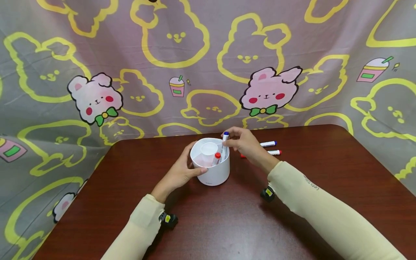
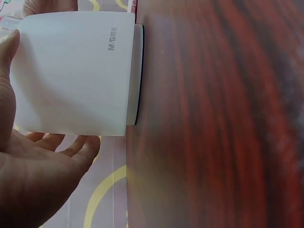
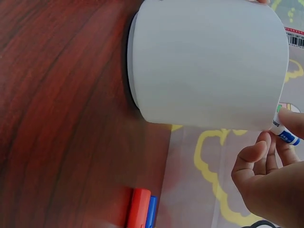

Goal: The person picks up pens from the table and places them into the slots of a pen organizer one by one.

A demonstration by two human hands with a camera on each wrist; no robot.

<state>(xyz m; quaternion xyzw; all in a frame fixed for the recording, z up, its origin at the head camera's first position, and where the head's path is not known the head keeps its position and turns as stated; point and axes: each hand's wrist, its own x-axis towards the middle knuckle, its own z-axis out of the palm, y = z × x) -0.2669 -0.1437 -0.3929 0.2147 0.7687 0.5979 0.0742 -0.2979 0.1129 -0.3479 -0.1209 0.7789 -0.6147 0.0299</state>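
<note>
Both hands grip — left (image 1: 177,173) a holder (image 1: 213,177), right (image 1: 246,144) a marker (image 1: 224,151) — curtain (image 1: 214,77) behind brown table (image 1: 211,220).

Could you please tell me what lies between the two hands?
In the head view, the white pen holder, a red-capped marker inside it, stands between the left hand and the right hand, which pinches a blue-capped marker.

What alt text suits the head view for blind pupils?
Right-hand fingers pinch a blue-ended marker partly inside a round white holder, which left-hand fingers grip on a brown table. A red-ended marker sits inside; more markers lie to the right.
</note>
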